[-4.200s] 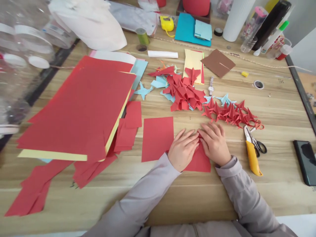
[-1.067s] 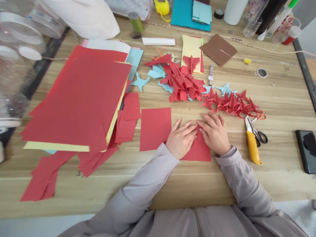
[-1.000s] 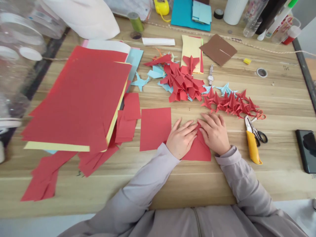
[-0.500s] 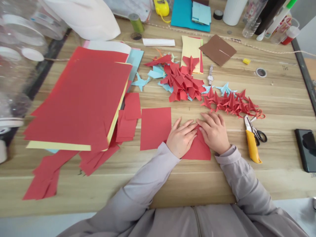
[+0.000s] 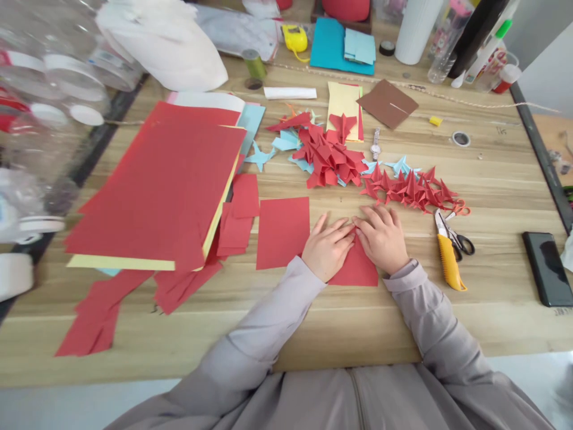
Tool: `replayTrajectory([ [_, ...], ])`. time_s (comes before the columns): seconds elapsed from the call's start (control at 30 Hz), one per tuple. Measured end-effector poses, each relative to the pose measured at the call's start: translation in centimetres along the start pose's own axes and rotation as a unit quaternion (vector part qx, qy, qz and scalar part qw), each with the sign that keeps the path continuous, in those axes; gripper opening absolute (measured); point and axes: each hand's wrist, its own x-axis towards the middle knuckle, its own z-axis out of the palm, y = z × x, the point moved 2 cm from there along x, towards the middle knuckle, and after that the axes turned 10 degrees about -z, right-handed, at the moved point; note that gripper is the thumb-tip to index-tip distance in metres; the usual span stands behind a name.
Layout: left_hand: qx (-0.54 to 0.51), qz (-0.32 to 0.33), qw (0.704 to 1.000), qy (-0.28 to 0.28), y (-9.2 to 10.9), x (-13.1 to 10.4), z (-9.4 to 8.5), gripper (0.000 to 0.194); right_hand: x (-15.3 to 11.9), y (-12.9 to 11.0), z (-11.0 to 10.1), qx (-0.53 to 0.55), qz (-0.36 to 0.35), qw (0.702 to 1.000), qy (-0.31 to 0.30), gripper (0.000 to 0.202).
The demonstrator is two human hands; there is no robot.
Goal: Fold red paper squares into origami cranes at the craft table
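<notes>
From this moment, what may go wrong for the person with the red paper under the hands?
The red sheet might slip or crease unevenly, since the left hand and right hand both lie over its upper part. The right hand could knock the folded red pieces, which lie just beyond it. The left hand might drag the flat red square, whose edge is close beside it.

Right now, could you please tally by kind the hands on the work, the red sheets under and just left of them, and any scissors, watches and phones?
Hands: 2
Red sheets: 2
Scissors: 2
Watch: 1
Phone: 1
Total: 8
</notes>
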Motion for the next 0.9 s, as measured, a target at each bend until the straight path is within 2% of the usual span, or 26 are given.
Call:
replayTrajectory([
  [0.23, 0.068, 0.035, 0.997, 0.021, 0.2, 0.0, 0.6, 0.027, -0.1, 0.0, 0.4, -0.020, 0.002, 1.000, 0.014, 0.031],
  [0.53, 0.125, 0.040, 0.991, 0.001, 0.1, 0.2, 1.7, 0.028, -0.1, 0.3, 0.9, -0.040, -0.001, 0.999, 0.019, 0.033],
  [0.73, 0.138, 0.054, 0.989, -0.001, 0.3, -0.4, 1.2, 0.027, -0.1, 0.5, 1.2, -0.045, 0.010, 0.999, 0.012, 0.034],
  [0.9, 0.140, 0.070, 0.987, 0.020, 0.3, -1.8, 0.8, 0.026, -0.1, 0.6, 1.4, -0.050, 0.009, 0.999, 0.019, 0.034],
])
